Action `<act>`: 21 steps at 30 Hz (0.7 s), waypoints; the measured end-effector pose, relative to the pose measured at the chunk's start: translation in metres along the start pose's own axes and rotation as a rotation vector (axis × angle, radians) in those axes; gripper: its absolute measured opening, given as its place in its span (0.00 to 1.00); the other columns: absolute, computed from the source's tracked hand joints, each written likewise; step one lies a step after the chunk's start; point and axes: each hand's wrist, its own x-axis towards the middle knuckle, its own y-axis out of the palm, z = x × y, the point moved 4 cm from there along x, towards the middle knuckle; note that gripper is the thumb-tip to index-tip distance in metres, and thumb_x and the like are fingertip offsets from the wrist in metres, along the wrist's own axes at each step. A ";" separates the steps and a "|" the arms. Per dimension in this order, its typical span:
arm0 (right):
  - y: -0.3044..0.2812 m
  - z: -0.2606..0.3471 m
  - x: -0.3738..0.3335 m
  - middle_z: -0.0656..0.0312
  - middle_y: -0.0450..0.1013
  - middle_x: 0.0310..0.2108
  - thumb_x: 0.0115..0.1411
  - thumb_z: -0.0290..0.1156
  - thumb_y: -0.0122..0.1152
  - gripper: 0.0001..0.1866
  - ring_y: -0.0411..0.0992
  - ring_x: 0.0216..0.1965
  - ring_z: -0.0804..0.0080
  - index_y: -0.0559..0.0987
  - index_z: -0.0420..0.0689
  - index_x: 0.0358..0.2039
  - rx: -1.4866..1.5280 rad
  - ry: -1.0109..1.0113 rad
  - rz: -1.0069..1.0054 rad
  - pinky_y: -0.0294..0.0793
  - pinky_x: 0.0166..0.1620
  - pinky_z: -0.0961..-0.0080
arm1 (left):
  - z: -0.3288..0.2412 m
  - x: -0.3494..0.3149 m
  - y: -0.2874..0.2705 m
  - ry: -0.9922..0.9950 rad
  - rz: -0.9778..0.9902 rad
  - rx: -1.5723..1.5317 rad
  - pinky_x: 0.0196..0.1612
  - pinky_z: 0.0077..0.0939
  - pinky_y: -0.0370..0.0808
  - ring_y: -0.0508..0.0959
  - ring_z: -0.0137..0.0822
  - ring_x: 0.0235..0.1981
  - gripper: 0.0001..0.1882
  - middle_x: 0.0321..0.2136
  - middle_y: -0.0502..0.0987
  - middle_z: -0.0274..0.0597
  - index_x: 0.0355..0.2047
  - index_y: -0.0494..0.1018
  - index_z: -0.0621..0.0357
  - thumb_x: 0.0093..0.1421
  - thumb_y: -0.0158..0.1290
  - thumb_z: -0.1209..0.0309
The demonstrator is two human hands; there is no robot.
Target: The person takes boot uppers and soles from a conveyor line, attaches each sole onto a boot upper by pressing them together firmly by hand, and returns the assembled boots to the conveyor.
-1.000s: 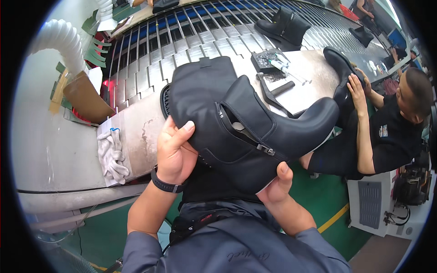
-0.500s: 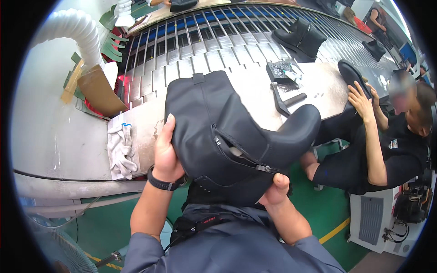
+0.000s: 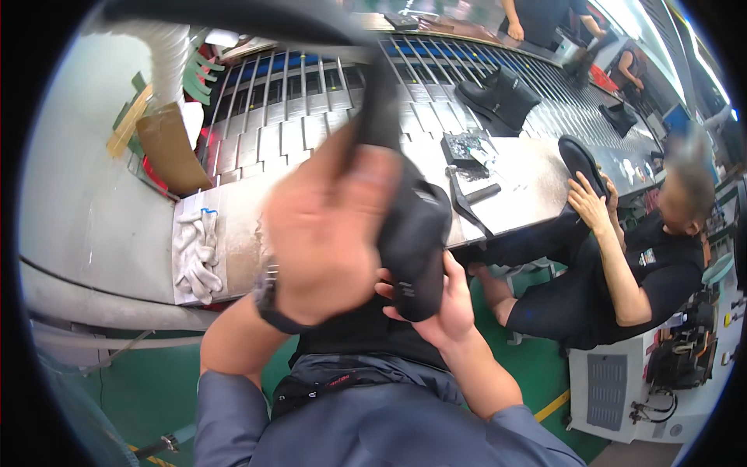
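Observation:
A black ankle boot is in front of me, turned so that a rounded end with small pale marks points down toward my body. My right hand cups this lower end, thumb on one side and fingers on the other. Higher up and close to the camera, my left hand is smeared by motion, closed on the boot's dark upper part. A broad dark blurred shape crosses the top left and seems to belong to the boot. My left hand hides much of it.
On the bench lie a hammer and a black box of small parts. White gloves rest at the left. Another black boot stands on the slatted conveyor. A seated co-worker at right holds a boot.
The boot has swung from lying sideways, zip in view, to one end pointing down at me. My left hand has risen toward the camera; my right has shifted slightly left.

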 end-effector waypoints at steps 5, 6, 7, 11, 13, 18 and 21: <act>-0.014 -0.002 -0.026 0.51 0.76 0.62 0.77 0.59 0.41 0.36 0.77 0.61 0.58 0.67 0.44 0.72 0.208 -0.235 -0.132 0.83 0.58 0.55 | -0.021 -0.035 0.116 0.659 0.512 0.376 0.71 0.63 0.66 0.70 0.58 0.71 0.32 0.68 0.72 0.63 0.65 0.72 0.68 0.61 0.59 0.69; -0.023 -0.004 -0.036 0.51 0.76 0.62 0.76 0.58 0.43 0.36 0.77 0.60 0.58 0.68 0.44 0.72 0.215 -0.210 -0.046 0.83 0.58 0.56 | -0.022 -0.050 0.136 0.665 0.608 0.388 0.70 0.63 0.68 0.71 0.60 0.70 0.29 0.67 0.72 0.64 0.62 0.73 0.70 0.65 0.57 0.65; -0.034 -0.006 -0.041 0.51 0.76 0.61 0.76 0.57 0.45 0.36 0.78 0.60 0.58 0.68 0.43 0.72 0.241 -0.192 0.028 0.82 0.58 0.57 | -0.019 -0.068 0.152 0.657 0.677 0.354 0.70 0.63 0.68 0.72 0.60 0.69 0.29 0.66 0.72 0.64 0.62 0.73 0.69 0.64 0.59 0.64; -0.089 -0.009 -0.051 0.51 0.77 0.59 0.74 0.54 0.51 0.35 0.78 0.58 0.58 0.69 0.41 0.71 0.314 -0.127 0.196 0.80 0.60 0.60 | 0.005 -0.064 0.156 0.632 0.660 0.011 0.70 0.61 0.68 0.73 0.61 0.67 0.33 0.64 0.74 0.62 0.62 0.74 0.65 0.59 0.67 0.63; -0.113 -0.015 -0.056 0.51 0.77 0.59 0.73 0.53 0.54 0.35 0.78 0.57 0.58 0.69 0.41 0.71 0.315 -0.061 0.252 0.79 0.61 0.61 | 0.037 -0.035 0.122 0.559 0.367 0.180 0.72 0.55 0.66 0.71 0.61 0.68 0.37 0.65 0.72 0.64 0.64 0.72 0.64 0.55 0.71 0.67; -0.169 0.014 -0.061 0.50 0.76 0.58 0.71 0.52 0.60 0.37 0.77 0.57 0.58 0.68 0.39 0.71 0.078 0.118 0.308 0.75 0.64 0.63 | 0.141 -0.027 0.086 -0.285 0.330 0.061 0.72 0.41 0.66 0.70 0.63 0.69 0.48 0.65 0.70 0.73 0.69 0.64 0.73 0.57 0.71 0.56; -0.232 0.276 -0.119 0.49 0.71 0.63 0.70 0.55 0.58 0.41 0.72 0.62 0.55 0.62 0.41 0.74 -0.462 -0.240 -0.145 0.69 0.67 0.60 | 0.171 -0.040 0.102 -0.207 0.109 0.012 0.66 0.39 0.72 0.78 0.58 0.62 0.49 0.58 0.76 0.70 0.67 0.65 0.75 0.52 0.71 0.58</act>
